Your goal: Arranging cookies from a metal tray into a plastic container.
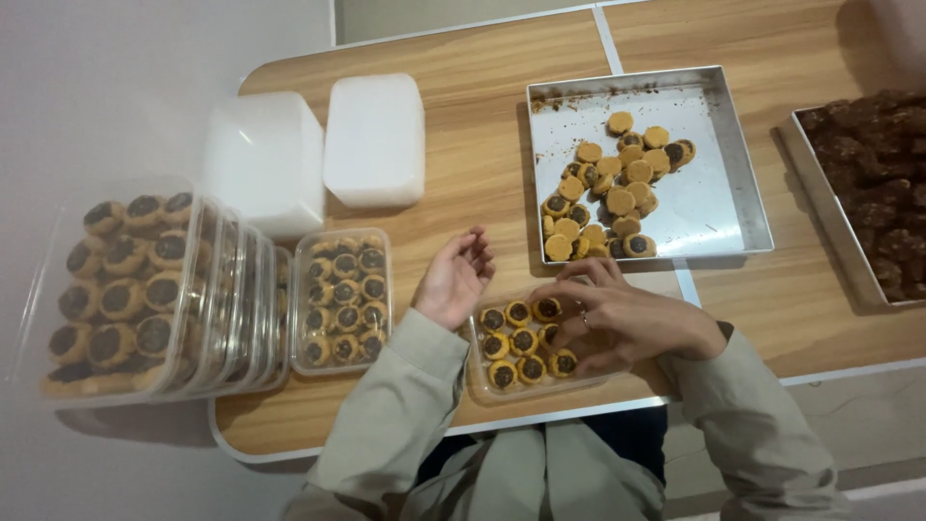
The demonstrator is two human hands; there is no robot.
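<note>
Fingers of right hand press cookies inside clear tub at table edge; left hand open, empty beside.

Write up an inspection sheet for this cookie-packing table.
Surface: wooden table, crumbs only inside the metal tray.
Job's things: clear tub part-filled with dark-centred cookies; metal tray holds loose cookies.
Clutter: filled tubs at left, two white lids, tray of dark pieces at right.
Grippers: left hand open, empty; right hand fingertips on cookies in the tub.
Cables: nothing seen.
Surroundings: pale floor.
</note>
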